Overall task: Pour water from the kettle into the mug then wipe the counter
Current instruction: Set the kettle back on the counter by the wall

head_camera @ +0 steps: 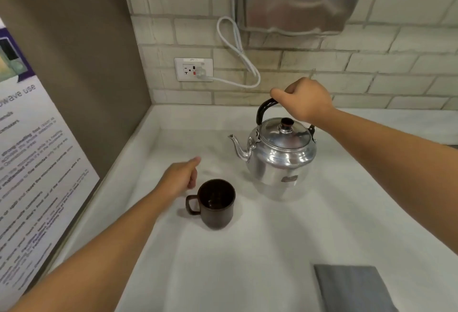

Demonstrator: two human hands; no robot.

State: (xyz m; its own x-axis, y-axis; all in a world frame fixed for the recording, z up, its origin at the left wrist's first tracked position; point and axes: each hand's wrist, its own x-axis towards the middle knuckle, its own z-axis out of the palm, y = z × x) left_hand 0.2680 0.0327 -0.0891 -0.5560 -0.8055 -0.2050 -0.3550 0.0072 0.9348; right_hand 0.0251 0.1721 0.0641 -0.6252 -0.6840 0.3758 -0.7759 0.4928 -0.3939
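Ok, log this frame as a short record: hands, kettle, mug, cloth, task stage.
right hand: closed on the kettle's black handle
left hand: loosely curled beside the mug, holding nothing
kettle: upright, lid on, spout toward the left
mug: upright on the counter, handle toward the left
cloth: folded, grey, near right of counter, untouched
stage: pouring not yet begun

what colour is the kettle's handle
Black, arching over the shiny silver metal kettle; the right hand grips its top. Only the head view shows it.

grey cloth (352, 287) cut off at bottom edge; poster (29, 163) text blurred, cropped left.
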